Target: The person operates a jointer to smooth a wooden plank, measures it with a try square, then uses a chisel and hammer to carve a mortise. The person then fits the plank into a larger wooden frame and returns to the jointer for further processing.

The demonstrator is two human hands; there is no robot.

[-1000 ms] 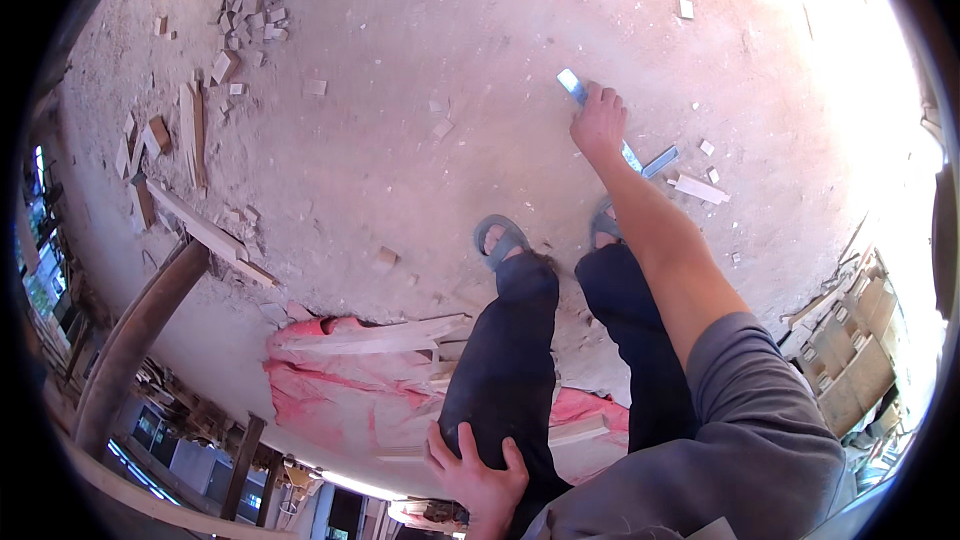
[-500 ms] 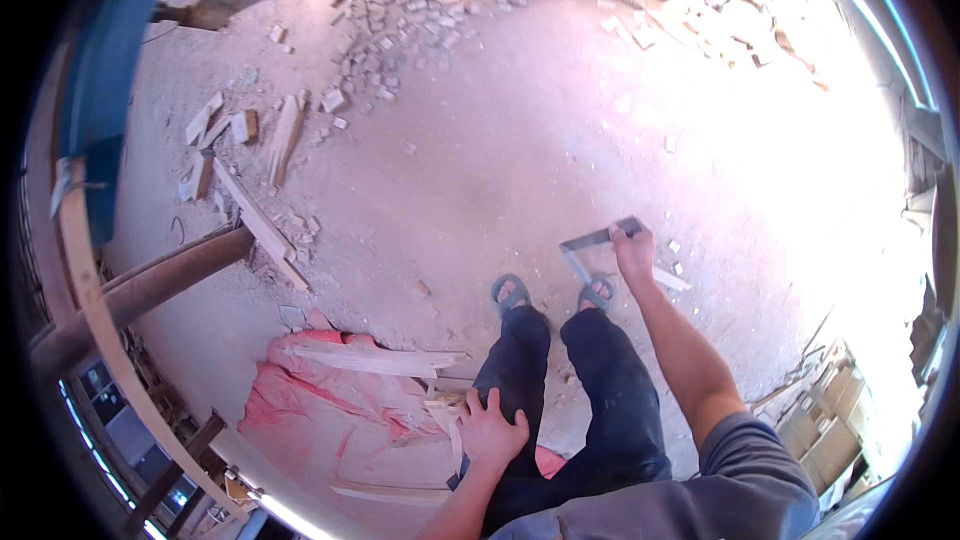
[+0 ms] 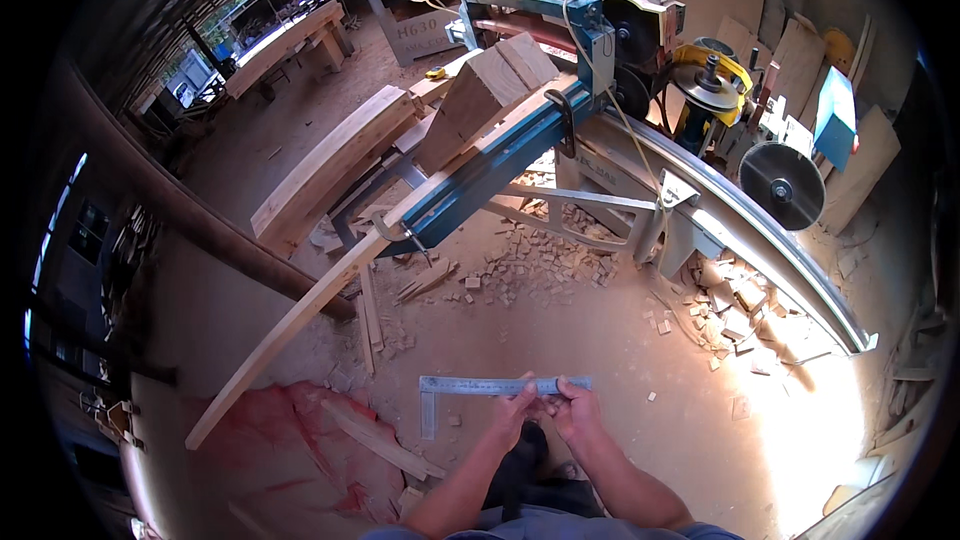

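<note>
A metal try square [image 3: 470, 386] is held level in front of my body, its long blade running left to right and its short leg pointing down at the left end. My left hand [image 3: 512, 412] pinches the blade near its middle. My right hand [image 3: 576, 410] grips it toward the right end, thumb on top. The two hands are close together, with several fingers hidden beneath the blade.
Ahead stands a blue saw machine [image 3: 500, 165] with round blades [image 3: 781, 186] at the right. A long wooden strip [image 3: 300, 325] is clamped along it, beside thick timber beams [image 3: 335, 155]. Offcuts [image 3: 530, 265] litter the floor; a red sheet [image 3: 290, 440] lies left.
The view has risen from the floor to the machine. My left hand has left my thigh and taken hold of the try square, which my right hand held alone lower down.
</note>
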